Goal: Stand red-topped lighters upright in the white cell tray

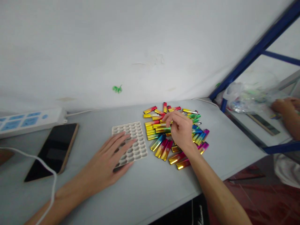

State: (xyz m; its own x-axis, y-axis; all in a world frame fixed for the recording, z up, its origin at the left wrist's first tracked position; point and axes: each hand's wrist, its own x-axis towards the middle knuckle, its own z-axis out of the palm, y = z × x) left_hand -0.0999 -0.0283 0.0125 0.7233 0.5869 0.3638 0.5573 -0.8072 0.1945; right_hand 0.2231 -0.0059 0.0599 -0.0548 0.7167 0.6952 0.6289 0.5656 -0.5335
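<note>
My left hand lies flat over the left side of a pale tray, fingers spread and thumb along its near edge. Rows of oval holes cover the tray; those I can see into hold nothing. To its right is a loose heap of shiny cigarette lighters, gold shading into red, pink, blue or green. Over the heap's middle, my right hand has its fingers curled in towards the thumb. The fingertips are partly hidden, so whatever is between them cannot be made out.
A black phone and a white box with blue labels are on the left, with a white cable crossing my forearm. A blue metal frame borders the right side. Beyond it, a co-worker's hands are near plastic bags.
</note>
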